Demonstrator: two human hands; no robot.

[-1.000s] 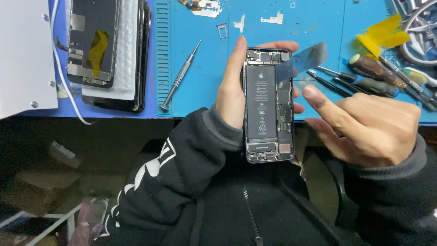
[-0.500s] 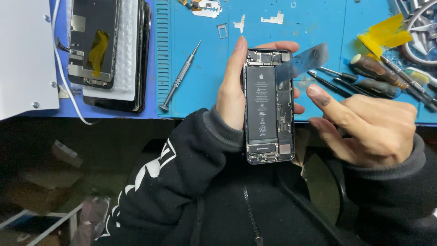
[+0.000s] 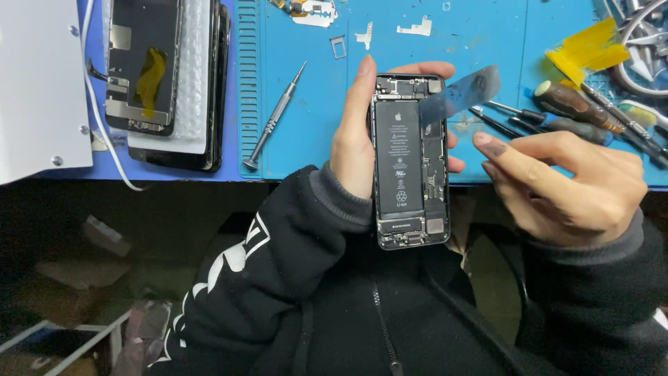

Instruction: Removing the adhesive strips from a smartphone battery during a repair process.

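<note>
My left hand [image 3: 351, 143] grips an opened black phone [image 3: 410, 160] upright over the table edge, thumb along its left side and fingertips wrapped round the top and right. The black battery and circuit parts face me. A translucent grey plastic pry card [image 3: 463, 89] sticks out from the phone's upper right edge. My right hand [image 3: 570, 184] hovers just right of the phone, fingers loosely bent, index finger pointing at the phone's right side. It holds nothing and does not touch the card.
A blue work mat [image 3: 313, 125] covers the table. On it lie a slim screwdriver [image 3: 275, 118], small metal brackets [image 3: 414, 29], several screwdrivers [image 3: 577, 104] and yellow tape [image 3: 584, 52]. A stack of phone screens [image 3: 167, 76] and a white box [image 3: 38, 83] sit at the left.
My right hand has drifted slightly to the right, away from the phone. The left hand, phone and pry card stay where they were.
</note>
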